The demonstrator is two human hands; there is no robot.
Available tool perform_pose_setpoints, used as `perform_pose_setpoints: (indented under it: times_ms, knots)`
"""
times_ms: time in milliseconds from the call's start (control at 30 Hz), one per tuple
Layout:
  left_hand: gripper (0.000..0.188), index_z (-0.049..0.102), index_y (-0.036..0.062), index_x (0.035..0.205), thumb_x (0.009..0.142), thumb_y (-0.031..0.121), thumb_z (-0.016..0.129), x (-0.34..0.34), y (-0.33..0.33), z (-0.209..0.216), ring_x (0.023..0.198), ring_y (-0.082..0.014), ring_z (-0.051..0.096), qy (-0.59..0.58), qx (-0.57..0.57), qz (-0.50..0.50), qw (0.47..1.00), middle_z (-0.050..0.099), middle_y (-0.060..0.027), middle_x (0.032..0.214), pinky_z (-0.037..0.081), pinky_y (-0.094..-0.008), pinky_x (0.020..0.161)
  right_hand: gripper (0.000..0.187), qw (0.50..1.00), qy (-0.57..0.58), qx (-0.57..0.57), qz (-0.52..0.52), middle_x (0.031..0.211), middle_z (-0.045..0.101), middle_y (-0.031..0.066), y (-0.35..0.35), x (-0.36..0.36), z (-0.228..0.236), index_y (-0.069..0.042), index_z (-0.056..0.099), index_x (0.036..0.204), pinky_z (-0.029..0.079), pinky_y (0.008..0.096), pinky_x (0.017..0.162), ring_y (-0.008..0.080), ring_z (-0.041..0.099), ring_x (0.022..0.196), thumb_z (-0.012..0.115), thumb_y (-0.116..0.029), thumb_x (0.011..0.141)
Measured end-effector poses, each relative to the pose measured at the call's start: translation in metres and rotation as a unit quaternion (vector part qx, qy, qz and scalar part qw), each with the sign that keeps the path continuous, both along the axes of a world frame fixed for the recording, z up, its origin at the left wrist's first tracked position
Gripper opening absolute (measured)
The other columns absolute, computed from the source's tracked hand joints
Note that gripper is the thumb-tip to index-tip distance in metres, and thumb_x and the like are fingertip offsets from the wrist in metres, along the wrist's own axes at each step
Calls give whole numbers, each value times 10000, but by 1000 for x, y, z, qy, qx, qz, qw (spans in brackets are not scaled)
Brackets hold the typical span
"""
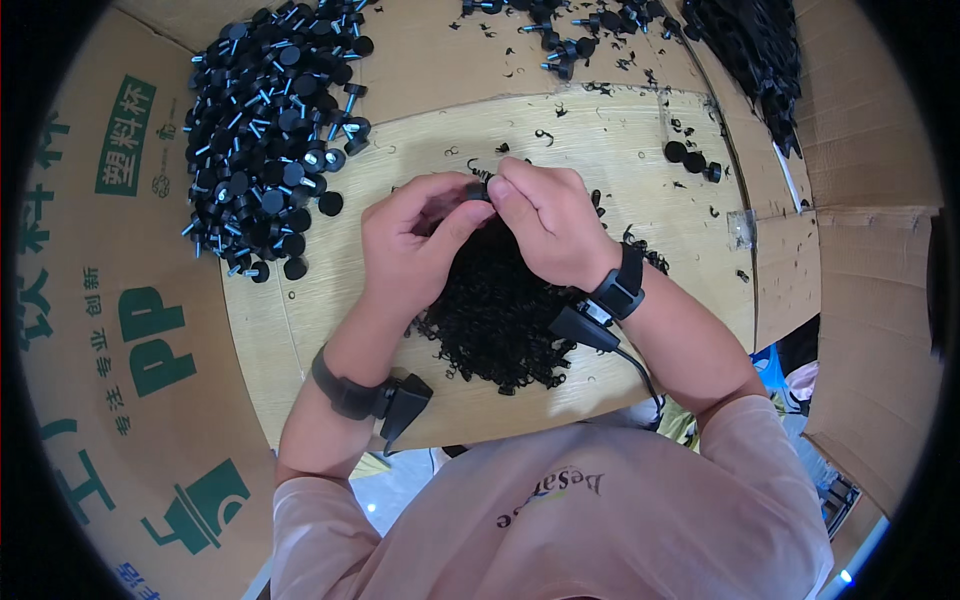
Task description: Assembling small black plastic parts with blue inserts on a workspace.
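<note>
Pink shirt cloth [620, 490] fills six o'clock, cut off below. Toward twelve, the left hand [412, 228] has its grip pinched on a round black piece [477, 190], half hidden, its long axis unreadable; whether the right hand's [562, 222] nearly closed grip holds it, I cannot tell. Curly black bits [505, 310] lie beneath; metal-stemmed black knobs [272, 202] heap at ten.

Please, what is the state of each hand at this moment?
Left hand: closed, holding a small black part between thumb and fingers.
Right hand: closed, pinching at the same part; its exact grip is hidden.
</note>
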State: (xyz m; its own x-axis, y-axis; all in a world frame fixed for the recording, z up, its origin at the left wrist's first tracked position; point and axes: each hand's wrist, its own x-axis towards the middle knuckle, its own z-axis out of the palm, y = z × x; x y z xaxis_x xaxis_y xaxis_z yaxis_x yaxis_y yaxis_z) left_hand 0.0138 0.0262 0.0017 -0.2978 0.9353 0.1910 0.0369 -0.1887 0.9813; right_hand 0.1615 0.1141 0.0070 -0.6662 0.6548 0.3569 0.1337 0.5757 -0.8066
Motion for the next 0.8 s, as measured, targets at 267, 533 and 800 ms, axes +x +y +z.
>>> perform_pose_setpoints:
  times_ms: [267, 533, 800]
  knots:
    - [286, 667, -10, 956, 693, -45, 776, -1, 5, -2, 881, -226, 663, 217, 166, 18, 962, 679, -138, 993, 535, -293, 765, 250, 990, 51, -131, 7, 576, 489, 177, -2, 1, -1, 23, 529, 768, 398, 362, 497, 307, 477, 497, 498, -153, 943]
    - [281, 650, 1, 941, 694, -100, 736, -3, 7, 2, 934, -258, 661, 259, 232, -22, 937, 670, -143, 1025, 542, -314, 805, 295, 882, 107, -438, 133, 613, 461, -1, 8, 9, 0, -24, 544, 788, 345, 231, 480, 89, 425, 529, 473, -238, 978]
    - [286, 637, -15, 995, 738, -109, 719, -2, 4, -3, 976, -208, 645, 77, 184, -13, 980, 662, -145, 1048, 545, -326, 813, 280, 811, 152, -522, 218, 674, 485, 5, 12, 10, -5, -52, 544, 831, 339, 228, 493, 97, 452, 572, 486, -272, 994]
